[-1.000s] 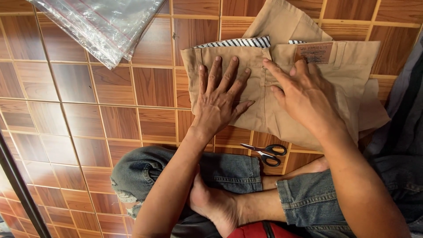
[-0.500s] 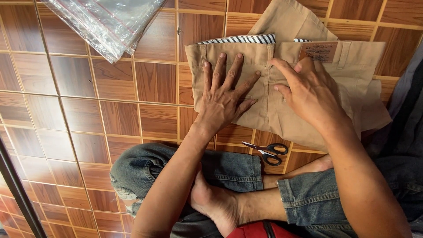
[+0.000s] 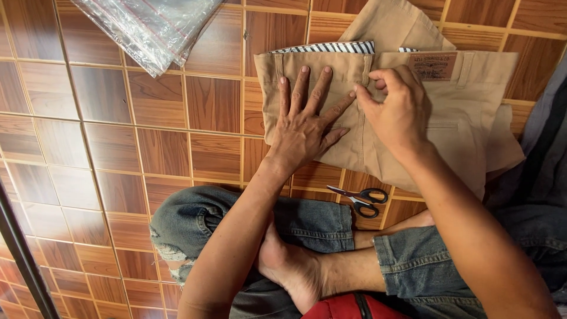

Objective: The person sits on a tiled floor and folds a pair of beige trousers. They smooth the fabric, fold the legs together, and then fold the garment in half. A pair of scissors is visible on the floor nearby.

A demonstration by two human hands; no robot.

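Flat on khaki trousers (image 3: 466, 112) (folded): both hands (image 3: 354, 118).

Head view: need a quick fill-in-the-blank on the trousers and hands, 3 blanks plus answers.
1. The left hand lies flat with fingers spread on the folded ____-coloured trousers.
2. The right hand pinches the trousers near the ____ edge.
3. On the wooden floor between the trousers and the person's jeans lies a pair of black-handled ____.

Missing words: tan; waistband; scissors
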